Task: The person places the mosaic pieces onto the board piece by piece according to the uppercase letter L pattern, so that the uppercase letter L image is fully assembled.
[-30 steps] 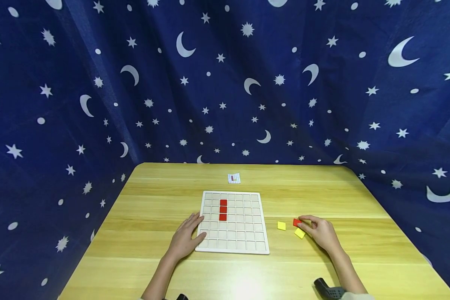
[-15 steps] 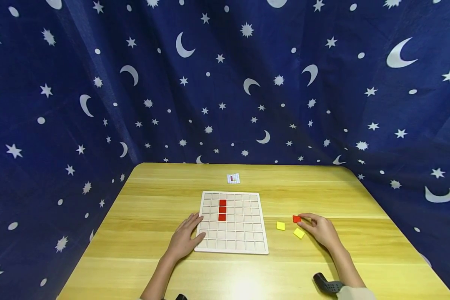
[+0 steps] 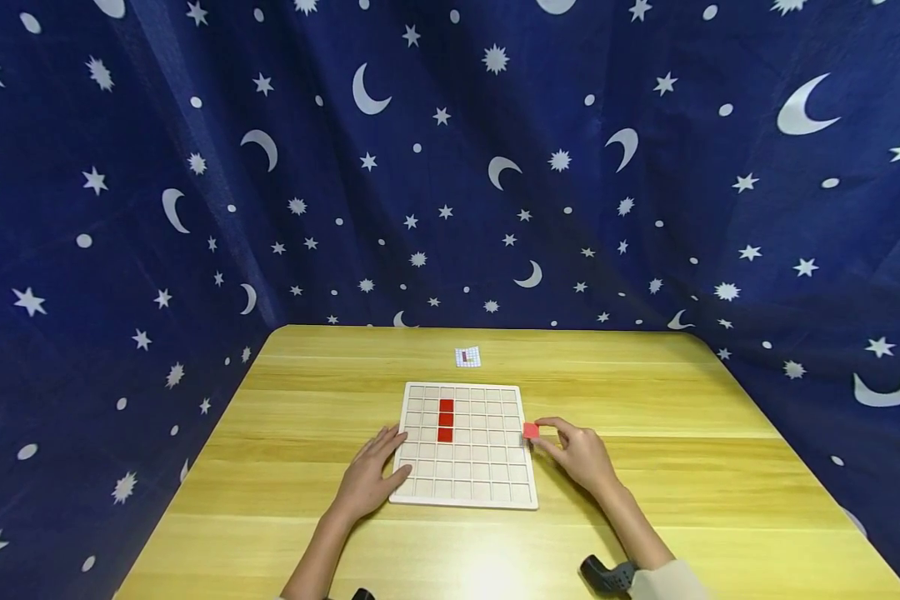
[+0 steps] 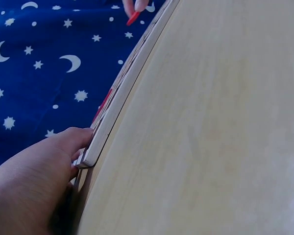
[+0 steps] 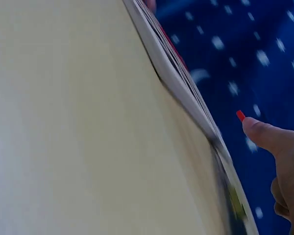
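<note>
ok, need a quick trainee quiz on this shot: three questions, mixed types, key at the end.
1. Which hand pinches the held red tile?
2. True or false: the left hand touches the grid board.
3. In the head view, the three red tiles set in the board form:
A) a left-to-right row
B) a straight column
C) an L shape

Key:
1. The right hand.
2. True.
3. B.
</note>
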`<state>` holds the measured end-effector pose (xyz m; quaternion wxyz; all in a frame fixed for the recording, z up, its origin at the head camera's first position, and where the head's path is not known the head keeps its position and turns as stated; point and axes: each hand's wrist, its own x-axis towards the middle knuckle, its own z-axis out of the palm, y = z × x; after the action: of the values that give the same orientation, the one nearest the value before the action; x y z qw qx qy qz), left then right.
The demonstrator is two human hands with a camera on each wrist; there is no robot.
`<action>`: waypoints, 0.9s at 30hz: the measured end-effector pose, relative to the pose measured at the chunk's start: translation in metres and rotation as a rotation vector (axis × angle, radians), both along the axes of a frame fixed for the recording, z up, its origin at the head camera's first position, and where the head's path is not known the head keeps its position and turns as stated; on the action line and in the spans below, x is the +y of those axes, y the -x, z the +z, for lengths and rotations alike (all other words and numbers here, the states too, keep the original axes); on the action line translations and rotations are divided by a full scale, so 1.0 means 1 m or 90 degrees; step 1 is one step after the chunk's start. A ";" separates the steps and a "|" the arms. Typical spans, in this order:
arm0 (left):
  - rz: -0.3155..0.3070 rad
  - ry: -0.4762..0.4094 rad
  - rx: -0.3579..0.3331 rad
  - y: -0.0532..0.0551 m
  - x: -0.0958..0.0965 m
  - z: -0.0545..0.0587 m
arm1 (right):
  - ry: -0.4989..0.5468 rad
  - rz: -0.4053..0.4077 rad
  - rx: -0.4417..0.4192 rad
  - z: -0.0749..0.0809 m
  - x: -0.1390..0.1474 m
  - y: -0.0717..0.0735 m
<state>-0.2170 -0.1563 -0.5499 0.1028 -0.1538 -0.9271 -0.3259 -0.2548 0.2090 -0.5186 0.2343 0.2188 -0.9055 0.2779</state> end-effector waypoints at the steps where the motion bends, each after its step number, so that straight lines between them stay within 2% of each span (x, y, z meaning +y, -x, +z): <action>1: 0.000 0.000 0.002 0.000 0.000 0.000 | -0.001 0.020 0.007 0.000 -0.009 -0.002; 5: 0.000 -0.003 -0.001 0.000 0.000 0.000 | -0.012 0.075 0.029 -0.001 -0.042 -0.007; 9: -0.003 -0.001 -0.006 -0.001 0.000 0.001 | -0.024 0.099 0.020 -0.001 -0.069 -0.010; 18: -0.007 0.007 0.010 0.000 0.000 0.001 | -0.041 0.099 0.007 -0.004 -0.111 -0.006; 27: 0.003 0.008 -0.020 0.000 0.000 0.001 | -0.057 0.100 -0.038 -0.007 -0.124 -0.004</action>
<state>-0.2174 -0.1565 -0.5484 0.0883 -0.1469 -0.9310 -0.3222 -0.2505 0.0851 -0.5256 0.1746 0.2905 -0.9038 0.2611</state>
